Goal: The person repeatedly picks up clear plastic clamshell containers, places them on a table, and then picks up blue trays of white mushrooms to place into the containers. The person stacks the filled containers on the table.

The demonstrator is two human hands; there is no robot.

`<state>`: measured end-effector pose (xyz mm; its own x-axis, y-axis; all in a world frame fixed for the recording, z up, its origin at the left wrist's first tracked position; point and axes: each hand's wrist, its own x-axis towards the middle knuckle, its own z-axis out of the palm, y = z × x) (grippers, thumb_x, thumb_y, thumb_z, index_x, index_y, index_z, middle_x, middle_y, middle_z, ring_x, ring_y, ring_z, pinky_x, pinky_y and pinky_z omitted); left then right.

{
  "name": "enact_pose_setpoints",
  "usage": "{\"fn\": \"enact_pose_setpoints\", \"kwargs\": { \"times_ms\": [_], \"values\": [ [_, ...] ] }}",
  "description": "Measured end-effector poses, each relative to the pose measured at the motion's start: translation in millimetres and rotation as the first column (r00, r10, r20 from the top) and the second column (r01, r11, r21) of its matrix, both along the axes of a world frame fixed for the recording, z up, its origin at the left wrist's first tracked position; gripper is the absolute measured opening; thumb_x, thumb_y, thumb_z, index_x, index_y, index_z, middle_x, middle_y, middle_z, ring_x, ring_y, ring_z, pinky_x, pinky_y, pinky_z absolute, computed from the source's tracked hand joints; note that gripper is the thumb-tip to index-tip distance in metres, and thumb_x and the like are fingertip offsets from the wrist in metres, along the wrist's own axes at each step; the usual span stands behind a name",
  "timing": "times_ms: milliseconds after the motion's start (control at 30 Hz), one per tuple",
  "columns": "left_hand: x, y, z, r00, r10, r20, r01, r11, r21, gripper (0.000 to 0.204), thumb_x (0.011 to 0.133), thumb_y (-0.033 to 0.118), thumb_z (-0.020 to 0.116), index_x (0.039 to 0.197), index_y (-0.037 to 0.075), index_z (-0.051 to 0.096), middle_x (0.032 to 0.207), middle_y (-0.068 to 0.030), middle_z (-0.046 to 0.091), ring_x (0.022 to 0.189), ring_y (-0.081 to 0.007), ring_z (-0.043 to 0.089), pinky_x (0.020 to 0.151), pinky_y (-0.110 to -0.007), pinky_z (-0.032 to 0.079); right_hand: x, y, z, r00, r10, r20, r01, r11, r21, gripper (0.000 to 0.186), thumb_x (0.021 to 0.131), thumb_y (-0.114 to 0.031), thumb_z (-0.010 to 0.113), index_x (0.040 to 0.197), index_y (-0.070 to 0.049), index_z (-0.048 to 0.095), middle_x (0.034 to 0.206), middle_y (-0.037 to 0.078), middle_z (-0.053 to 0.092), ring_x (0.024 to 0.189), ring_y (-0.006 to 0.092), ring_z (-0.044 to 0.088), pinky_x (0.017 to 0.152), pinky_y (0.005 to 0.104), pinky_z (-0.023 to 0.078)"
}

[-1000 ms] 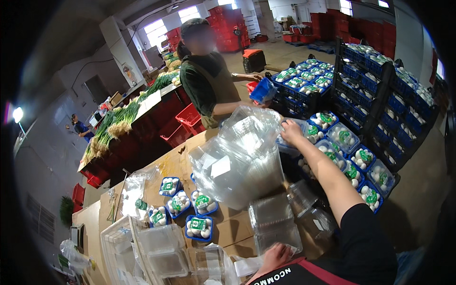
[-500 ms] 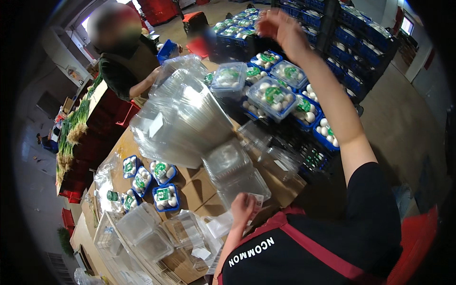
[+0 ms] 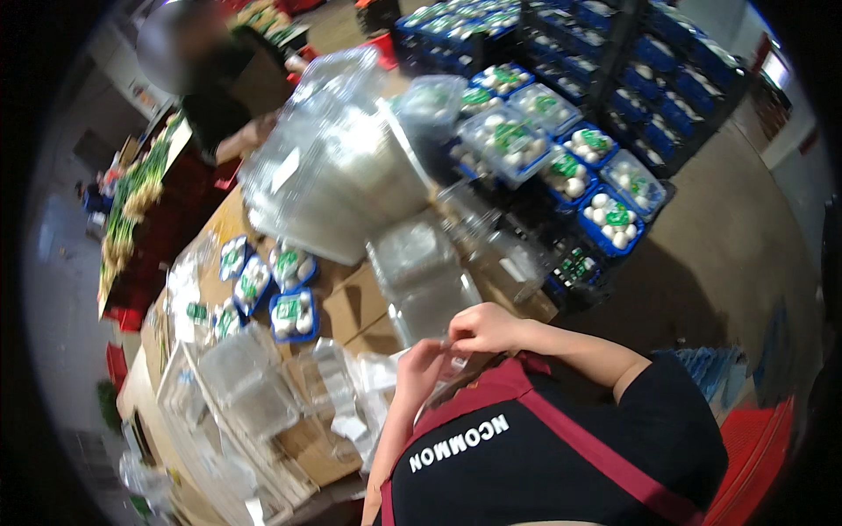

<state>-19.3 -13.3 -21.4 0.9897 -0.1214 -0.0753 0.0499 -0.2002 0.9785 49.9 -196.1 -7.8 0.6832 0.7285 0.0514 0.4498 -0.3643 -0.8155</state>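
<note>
My left hand (image 3: 419, 364) and my right hand (image 3: 484, 328) meet close to my chest, just above the red apron strap. Both pinch a thin clear plastic piece (image 3: 452, 368) between the fingers; what it is exactly is hard to tell. Right beyond the hands lie stacked clear plastic lids (image 3: 425, 285) on cardboard boxes (image 3: 355, 307). A big pile of clear plastic trays (image 3: 338, 167) rises behind them.
Blue punnets of white mushrooms (image 3: 281, 289) sit on the cardboard to the left. Dark crates with more mushroom punnets (image 3: 570, 167) stand stacked to the right. Another person (image 3: 219, 96) in a dark top works at the far side. Greens (image 3: 132, 202) lie on a far-left bench.
My right arm, stretched out toward the crates of punnets before, has come back to my chest. Both hands now meet on the clear plastic piece.
</note>
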Motion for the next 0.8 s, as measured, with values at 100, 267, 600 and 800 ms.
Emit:
{"fn": "enact_pose_setpoints", "kwargs": {
  "times_ms": [100,267,600,800],
  "values": [
    [-14.0,4.0,0.6,0.988,0.07,-0.134,-0.072,0.997,-0.007,0.014,0.079,0.012,0.063,0.08,-0.001,0.059,0.063,-0.0086,0.06,0.054,-0.01,0.054,0.051,-0.024,0.043,-18.8,2.3,-6.3,0.991,-0.022,-0.13,0.032,0.997,0.077,0.017,0.072,-0.018,0.063,0.077,-0.002,0.06,0.069,0.01,0.06,0.064,0.0216,0.059,0.058,0.0304,0.046],
    [-26.9,21.5,7.1,0.992,0.055,-0.113,-0.019,0.956,0.291,0.021,0.079,0.02,0.063,0.076,0.0,0.059,0.057,-0.0107,0.055,0.049,-0.0155,0.05,0.049,-0.027,0.041,-23.8,5.9,-13.4,0.987,-0.149,-0.064,0.153,0.986,0.064,0.016,0.071,-0.02,0.06,0.074,-0.004,0.06,0.072,0.014,0.06,0.066,0.0284,0.059,0.06,0.0348,0.046],
    [-28.0,35.0,1.1,0.943,0.227,0.244,-0.273,0.946,0.173,0.013,0.081,0.011,0.057,0.077,0.0,0.053,0.082,-0.0139,0.061,0.063,-0.0216,0.055,0.054,-0.029,0.042,40.9,29.4,-25.3,0.903,-0.369,0.221,0.43,0.797,-0.425,0.045,0.066,-0.038,0.069,0.097,-0.01,0.051,0.09,0.008,0.06,0.08,0.0247,0.058,0.068,0.0359,0.044],
    [-40.4,45.5,-8.1,0.911,0.337,0.235,-0.385,0.902,0.196,0.022,0.075,0.007,0.063,0.063,-0.001,0.046,0.057,-0.0077,0.046,0.047,-0.0159,0.04,0.045,-0.027,0.034,16.9,-10.0,-25.4,0.914,-0.278,0.296,0.309,0.949,-0.063,0.046,0.064,-0.034,0.072,0.1,-0.012,0.053,0.095,0.007,0.054,0.091,0.0259,0.052,0.08,0.0374,0.04]
  ]
}}
